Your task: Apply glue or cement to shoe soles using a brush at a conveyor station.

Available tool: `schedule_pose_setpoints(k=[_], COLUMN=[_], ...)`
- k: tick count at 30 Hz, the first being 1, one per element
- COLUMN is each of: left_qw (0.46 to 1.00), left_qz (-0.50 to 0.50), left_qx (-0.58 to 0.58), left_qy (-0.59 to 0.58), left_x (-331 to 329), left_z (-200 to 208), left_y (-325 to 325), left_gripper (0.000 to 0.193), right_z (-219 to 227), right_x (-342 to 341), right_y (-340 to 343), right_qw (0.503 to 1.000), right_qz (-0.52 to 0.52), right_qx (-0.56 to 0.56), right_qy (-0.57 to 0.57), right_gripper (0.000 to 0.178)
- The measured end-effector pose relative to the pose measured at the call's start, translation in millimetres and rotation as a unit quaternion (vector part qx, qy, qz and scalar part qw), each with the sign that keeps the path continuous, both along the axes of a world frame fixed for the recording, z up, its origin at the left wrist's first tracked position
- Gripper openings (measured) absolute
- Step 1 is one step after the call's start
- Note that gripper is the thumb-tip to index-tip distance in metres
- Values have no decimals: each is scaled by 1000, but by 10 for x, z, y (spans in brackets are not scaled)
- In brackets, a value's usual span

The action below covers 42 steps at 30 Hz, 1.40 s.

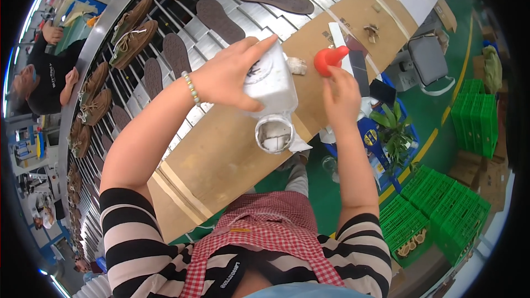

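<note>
The left hand [223,80] grasps a white jug [281,88], fingers and thumb spread across its side, its open, white-caked mouth turned toward the wearer. Dark marks show on the jug beside the palm. The right hand [342,96] has its fingers bent, tips touching a red cone [326,62] to the right of the jug; whether they grip it, I cannot tell. The jug is between the hands, above the cardboard [204,157], which bears small dark print beyond the cone. A whitish lump [296,65] sits between jug and cone. Along the cardboard's far edge, the conveyor [190,27] carries brown soles [220,19]; shoes [132,44] line its left edge. Pale lettering marks the wearer's collar [234,270] and a co-worker's black shirt [55,74].
</note>
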State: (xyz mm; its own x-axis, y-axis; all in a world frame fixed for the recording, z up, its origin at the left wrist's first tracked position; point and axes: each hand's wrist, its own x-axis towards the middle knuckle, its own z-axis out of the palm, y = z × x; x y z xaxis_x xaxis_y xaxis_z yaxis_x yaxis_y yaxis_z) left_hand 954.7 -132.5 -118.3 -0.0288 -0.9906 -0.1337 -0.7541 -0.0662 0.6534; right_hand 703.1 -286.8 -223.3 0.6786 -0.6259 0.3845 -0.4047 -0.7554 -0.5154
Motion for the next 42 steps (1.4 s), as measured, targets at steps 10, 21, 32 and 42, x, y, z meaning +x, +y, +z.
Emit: schedule_pose_setpoints(k=[10,21,32,42], left_qw=[981,967,946,854], left_qz=[9,12,185,-37], left_qx=[-60,-84,39,32], left_qy=[-184,-239,-263,-518], left_x=[-240,-488,942,1600], left_z=[-298,-363,-1058,-1804], left_y=[-533,-537,-457,-473], left_gripper=[122,119,43,66], right_z=[-125,-491,-606,469], right_x=[-879,-349,-66,-1124], right_y=[-184,-1731,-2146,-767], right_qw=[992,976,952,933], right_qz=[-113,-210,-253,-107], right_qx=[62,17,22,310], right_qy=[6,57,171,-145], right_gripper=[27,54,45,44])
